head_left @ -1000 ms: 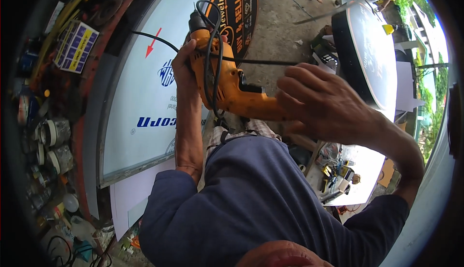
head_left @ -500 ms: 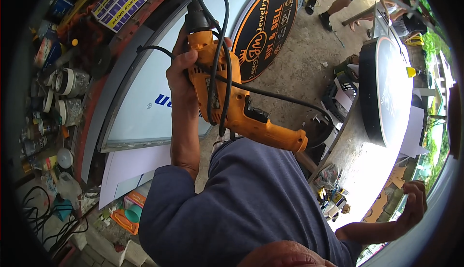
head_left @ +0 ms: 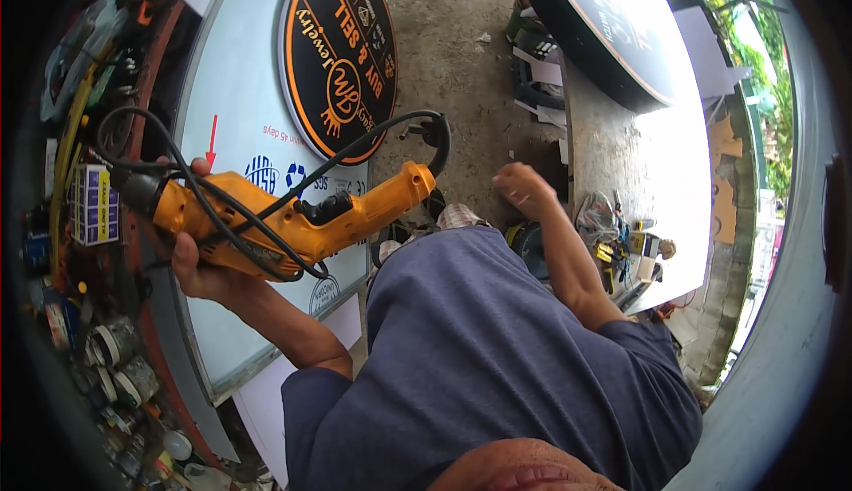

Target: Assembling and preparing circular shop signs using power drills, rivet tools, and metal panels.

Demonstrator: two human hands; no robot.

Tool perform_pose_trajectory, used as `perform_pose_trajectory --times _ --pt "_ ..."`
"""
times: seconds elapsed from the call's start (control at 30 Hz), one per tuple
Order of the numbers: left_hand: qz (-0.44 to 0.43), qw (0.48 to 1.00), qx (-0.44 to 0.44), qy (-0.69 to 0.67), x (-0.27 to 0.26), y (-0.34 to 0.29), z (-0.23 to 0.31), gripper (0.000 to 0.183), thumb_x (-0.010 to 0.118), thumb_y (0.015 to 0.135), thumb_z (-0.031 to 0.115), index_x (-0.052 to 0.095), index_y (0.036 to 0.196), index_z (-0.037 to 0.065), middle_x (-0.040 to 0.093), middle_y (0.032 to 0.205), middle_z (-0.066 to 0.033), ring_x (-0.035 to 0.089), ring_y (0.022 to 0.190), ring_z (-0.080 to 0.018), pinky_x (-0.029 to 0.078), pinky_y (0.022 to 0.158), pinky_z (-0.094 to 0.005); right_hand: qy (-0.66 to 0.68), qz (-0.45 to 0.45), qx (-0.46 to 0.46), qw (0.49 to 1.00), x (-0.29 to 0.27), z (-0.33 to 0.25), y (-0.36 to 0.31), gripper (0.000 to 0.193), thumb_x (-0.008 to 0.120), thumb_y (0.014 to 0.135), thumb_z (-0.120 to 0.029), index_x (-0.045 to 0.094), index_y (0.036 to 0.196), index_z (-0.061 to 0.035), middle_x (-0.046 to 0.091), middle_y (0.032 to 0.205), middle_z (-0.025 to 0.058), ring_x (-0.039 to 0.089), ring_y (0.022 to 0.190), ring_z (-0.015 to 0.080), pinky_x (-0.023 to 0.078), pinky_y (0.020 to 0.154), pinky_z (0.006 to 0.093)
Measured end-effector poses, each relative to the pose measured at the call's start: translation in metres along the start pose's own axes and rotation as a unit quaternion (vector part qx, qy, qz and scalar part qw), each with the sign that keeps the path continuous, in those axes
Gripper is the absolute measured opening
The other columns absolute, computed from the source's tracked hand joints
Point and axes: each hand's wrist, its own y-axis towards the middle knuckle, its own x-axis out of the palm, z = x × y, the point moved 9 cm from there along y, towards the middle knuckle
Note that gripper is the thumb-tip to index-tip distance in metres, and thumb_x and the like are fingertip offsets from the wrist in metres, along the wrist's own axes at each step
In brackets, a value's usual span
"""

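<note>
An orange power drill (head_left: 368, 214) with a black chuck and black trigger lies slantwise before me at the left. My left hand (head_left: 200, 273) is closed around its front body, just behind the chuck, with the thumb and a fingertip showing on either side. The drill's black cable (head_left: 346, 149) loops around the body and chuck and bends back to the end of the handle. My right hand (head_left: 526, 191) is held out over the floor, apart from the drill. Its fingers are loosely bent, slightly blurred, and nothing shows in them.
A white panel (head_left: 231, 127) leans at the left, with a round black-and-orange sign (head_left: 342, 56) on it. A shelf edge with jars (head_left: 115, 344) and a purple-yellow box (head_left: 95, 204) stands further left. At the right, a bright table (head_left: 661, 167) bears another round sign (head_left: 603, 34) and small tools.
The drill has moved left with my left hand and turned toward level. My right hand has swung in from the far right toward the middle. The view has turned, shifting the signs leftward.
</note>
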Motion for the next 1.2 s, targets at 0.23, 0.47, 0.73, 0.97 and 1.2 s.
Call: perform_pose_trajectory --times 0.23,0.47,0.73,0.97,1.2 --pt "0.000 0.997 0.024 0.076 0.028 -0.009 -0.014 0.073 0.057 0.081 0.027 0.031 0.143 0.000 0.046 0.131 -0.0261 0.055 0.118 -0.0344 0.057 0.089 -0.0443 0.106 -0.112 0.029 0.988 0.106 0.037 0.011 0.044 0.062 0.091 -0.034 0.062 0.119 0.0004 0.064 0.112 0.0193 0.067 0.095 0.0310 0.062 0.070 0.0460" --pt "-0.015 0.992 0.061 0.113 0.080 -0.013 -0.034 0.079 0.064 0.075 0.022 0.028 0.140 -0.005 0.044 0.128 -0.0264 0.058 0.108 -0.0387 0.064 0.072 -0.0392 0.213 -0.099 0.015 0.972 0.101 0.050 0.005 0.040 0.062 0.090 -0.031 0.063 0.117 -0.0010 0.065 0.110 0.0145 0.068 0.093 0.0275 0.062 0.067 0.0447" --pt "-0.070 0.989 -0.030 0.125 0.121 -0.016 -0.099 0.090 0.067 0.066 0.028 0.030 0.141 -0.005 0.053 0.117 -0.0239 0.064 0.097 -0.0367 0.060 0.076 -0.0410 0.120 0.023 -0.089 0.989 0.110 0.076 -0.044 0.041 0.061 0.090 -0.036 0.069 0.105 0.0015 0.071 0.091 0.0153 0.068 0.087 0.0241 0.051 0.079 0.0349" --pt "-0.095 0.984 -0.105 0.108 0.134 -0.024 -0.148 0.084 0.066 0.068 0.033 0.036 0.137 -0.004 0.054 0.111 -0.0222 0.064 0.094 -0.0328 0.062 0.069 -0.0385 0.047 0.566 -0.045 0.822 -0.026 0.162 -0.155 0.022 0.068 0.079 -0.013 0.068 0.099 -0.0047 0.064 0.097 0.0168 0.060 0.094 0.0342 0.047 0.087 0.0424" --pt "-0.129 0.975 -0.178 0.013 0.165 -0.024 -0.195 0.074 0.066 0.071 0.026 0.039 0.134 -0.003 0.055 0.107 -0.0276 0.066 0.090 -0.0291 0.063 0.071 -0.0363 -0.146 0.572 0.119 0.798 -0.106 0.248 -0.163 0.040 0.068 0.077 -0.015 0.061 0.116 -0.0124 0.057 0.110 0.0187 0.055 0.104 0.0372 0.048 0.086 0.0457"
